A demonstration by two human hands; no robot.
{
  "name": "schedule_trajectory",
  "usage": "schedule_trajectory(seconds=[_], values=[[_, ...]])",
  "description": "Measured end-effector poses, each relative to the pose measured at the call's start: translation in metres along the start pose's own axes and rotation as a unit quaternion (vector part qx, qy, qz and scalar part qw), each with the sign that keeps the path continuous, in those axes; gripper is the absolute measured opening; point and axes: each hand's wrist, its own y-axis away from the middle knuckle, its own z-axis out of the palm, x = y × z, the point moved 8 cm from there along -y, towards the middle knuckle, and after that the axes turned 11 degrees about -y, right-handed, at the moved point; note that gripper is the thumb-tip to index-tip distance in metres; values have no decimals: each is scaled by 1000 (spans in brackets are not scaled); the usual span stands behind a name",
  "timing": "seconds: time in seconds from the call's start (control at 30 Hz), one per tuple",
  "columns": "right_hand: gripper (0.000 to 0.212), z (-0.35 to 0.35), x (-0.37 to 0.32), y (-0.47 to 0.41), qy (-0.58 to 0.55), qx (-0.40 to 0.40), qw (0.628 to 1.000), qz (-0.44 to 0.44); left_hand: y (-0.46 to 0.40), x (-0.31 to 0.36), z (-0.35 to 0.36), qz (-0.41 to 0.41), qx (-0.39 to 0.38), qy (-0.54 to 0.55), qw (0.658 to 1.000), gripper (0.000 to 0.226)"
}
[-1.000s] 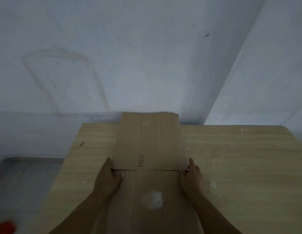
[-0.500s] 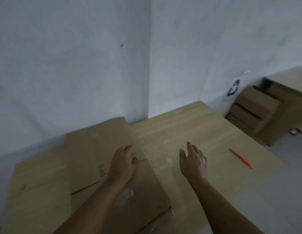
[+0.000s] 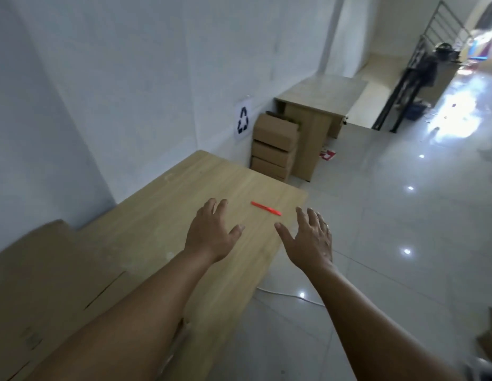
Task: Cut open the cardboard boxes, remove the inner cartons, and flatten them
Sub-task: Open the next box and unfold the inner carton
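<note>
A flattened cardboard box [image 3: 44,273] lies on the wooden table [image 3: 167,215] at the lower left, partly under my left forearm. My left hand [image 3: 209,233] hovers over the table with fingers spread and holds nothing. My right hand [image 3: 309,240] is held out past the table's right edge, fingers spread, also empty. A red cutter [image 3: 266,208] lies on the table just beyond and between both hands. A stack of closed cardboard boxes [image 3: 275,145] stands on the floor against the wall beyond the table's far end.
A second wooden desk [image 3: 319,105] stands beside the box stack. A recycling sign [image 3: 242,121] hangs on the white wall. Glossy tiled floor [image 3: 390,229] spreads to the right, with a white cable [image 3: 288,295] on it. A black railing [image 3: 404,86] stands at far right.
The view has swung right. Both hands let go of the flattened box and moved right toward the red cutter; the box now lies behind at the lower left.
</note>
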Motion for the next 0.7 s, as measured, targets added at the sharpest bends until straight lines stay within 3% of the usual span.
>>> schedule_trajectory(seconds=[0.2, 0.7], values=[[81, -41, 64, -31, -5, 41, 999, 28, -43, 76, 35, 41, -34, -15, 998, 81], [84, -108, 216, -189, 14, -2, 999, 40, -187, 233, 114, 31, -50, -23, 998, 80]])
